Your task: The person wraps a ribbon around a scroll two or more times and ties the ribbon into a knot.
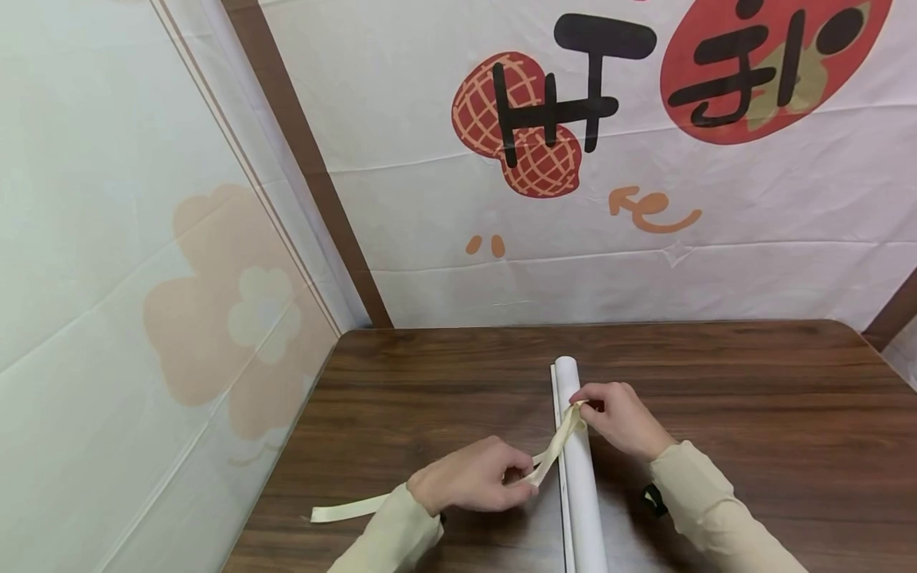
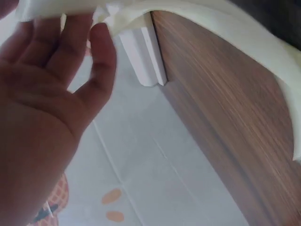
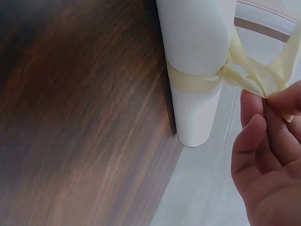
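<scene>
A white roll [image 1: 584, 501], like rolled-up paper, lies lengthwise on the table. A cream ribbon [image 3: 192, 82] circles it as a flat band and gathers at a crossing on its side. My right hand [image 1: 625, 415], just right of the roll's far part, pinches the ribbon between thumb and fingertips. Left of the roll, my left hand [image 1: 476, 476] grips another stretch of ribbon with bent fingers. Between the hands the ribbon slants across the roll. Its loose tail [image 1: 349, 509] extends left past the left wrist.
The dark wood table [image 1: 430, 382] has its far edge against a printed white cloth backdrop [image 1: 444, 191]. Another pale cloth wall [image 1: 107, 318] runs along the left side. A small black object [image 1: 653, 500] shows beside the right sleeve.
</scene>
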### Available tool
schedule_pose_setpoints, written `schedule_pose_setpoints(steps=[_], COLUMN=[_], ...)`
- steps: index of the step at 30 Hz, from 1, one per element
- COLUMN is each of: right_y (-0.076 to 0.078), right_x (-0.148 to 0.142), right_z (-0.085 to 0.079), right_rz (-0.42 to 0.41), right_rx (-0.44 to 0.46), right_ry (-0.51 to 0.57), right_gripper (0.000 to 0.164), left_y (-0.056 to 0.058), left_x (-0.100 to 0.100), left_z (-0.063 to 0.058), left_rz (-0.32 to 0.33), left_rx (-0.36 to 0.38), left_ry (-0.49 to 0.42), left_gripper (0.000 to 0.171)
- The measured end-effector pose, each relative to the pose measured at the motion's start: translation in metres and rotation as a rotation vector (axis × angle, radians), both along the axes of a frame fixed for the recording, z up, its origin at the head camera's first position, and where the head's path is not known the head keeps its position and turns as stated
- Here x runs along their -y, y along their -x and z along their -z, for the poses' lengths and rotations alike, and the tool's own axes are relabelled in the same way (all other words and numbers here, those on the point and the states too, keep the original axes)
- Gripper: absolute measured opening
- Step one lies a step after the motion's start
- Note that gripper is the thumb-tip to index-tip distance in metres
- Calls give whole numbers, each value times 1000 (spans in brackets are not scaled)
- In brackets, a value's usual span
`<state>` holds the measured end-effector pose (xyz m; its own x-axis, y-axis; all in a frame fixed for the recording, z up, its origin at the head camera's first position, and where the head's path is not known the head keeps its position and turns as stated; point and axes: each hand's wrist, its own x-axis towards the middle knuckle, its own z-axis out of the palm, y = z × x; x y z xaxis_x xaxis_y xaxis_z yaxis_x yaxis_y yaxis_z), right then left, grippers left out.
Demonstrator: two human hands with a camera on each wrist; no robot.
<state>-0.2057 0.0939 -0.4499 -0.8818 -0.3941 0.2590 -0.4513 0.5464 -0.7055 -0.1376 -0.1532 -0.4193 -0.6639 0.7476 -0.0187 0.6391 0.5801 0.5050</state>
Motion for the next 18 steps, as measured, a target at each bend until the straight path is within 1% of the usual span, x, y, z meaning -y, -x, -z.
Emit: schedule_pose_setpoints(steps=[3,7,10,11,14,17,18], right_y=[1,2,2,2,3,3,3], right_x=[0,-1,-1,-1,-1,-1,-1], right_z=[-1,-2,-3,-3,-4,-6,-6], right_rz=[4,8,19,24,37,46,45], right_rx=[-6,-10,-16,-19,-30,-34,-39], right_ry=[-4,-13,-18,-19,-22,-19,-20], right_gripper=[17,17,17,17,17,18,18], left_y=[-7,-18,-28,-31,-42,-52,-55], left_x=[-1,-4,-9,-12,-19,-25,-27], left_z=[-2,-4,-4,-4,-5,-6,-6], left_rz=[30,27,30,35,62,90,98], left_rx=[-8,-27,-83,-110,-154,-154,-143], left_ry=[69,191,274,293,335,388,405], left_gripper=[27,28,33,35,37,36,35])
